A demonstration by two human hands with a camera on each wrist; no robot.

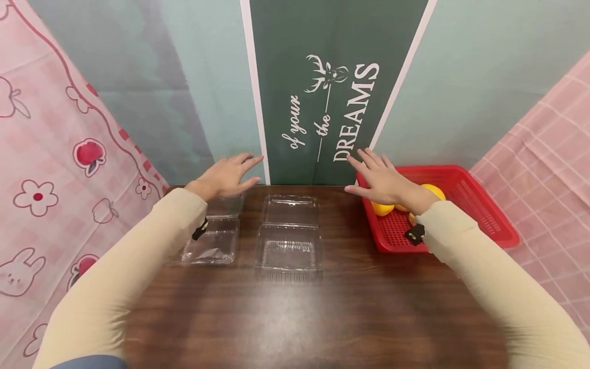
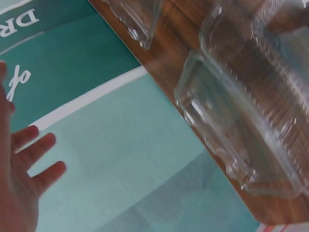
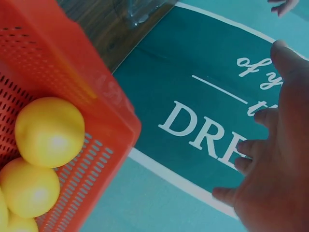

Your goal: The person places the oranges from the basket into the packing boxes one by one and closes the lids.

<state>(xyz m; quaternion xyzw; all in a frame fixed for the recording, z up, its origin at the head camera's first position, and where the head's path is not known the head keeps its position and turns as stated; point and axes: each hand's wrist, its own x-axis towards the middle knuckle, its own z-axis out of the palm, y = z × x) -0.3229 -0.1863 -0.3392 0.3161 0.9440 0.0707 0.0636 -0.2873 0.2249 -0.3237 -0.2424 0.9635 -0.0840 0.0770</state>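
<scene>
My left hand [image 1: 227, 176] hovers with fingers spread above a clear plastic clamshell box [image 1: 213, 243] at the table's back left. Nothing is in its grasp, and the left wrist view shows the box's raised lid [image 2: 231, 130] beneath. A second clear clamshell box [image 1: 289, 246] lies opened out in the middle, between the hands. My right hand [image 1: 380, 178] is held up, fingers extended and holding nothing, over the left rim of a red plastic basket [image 1: 488, 218]. Several yellow round fruits [image 3: 49, 131] lie in the basket, partly hidden by the right forearm in the head view.
The dark wooden table [image 1: 286, 318] ends against a green and teal backdrop [image 1: 322, 31] with white lettering. Pink patterned cloth [image 1: 50, 154] hangs on the left, and pink checked cloth [image 1: 548, 169] on the right.
</scene>
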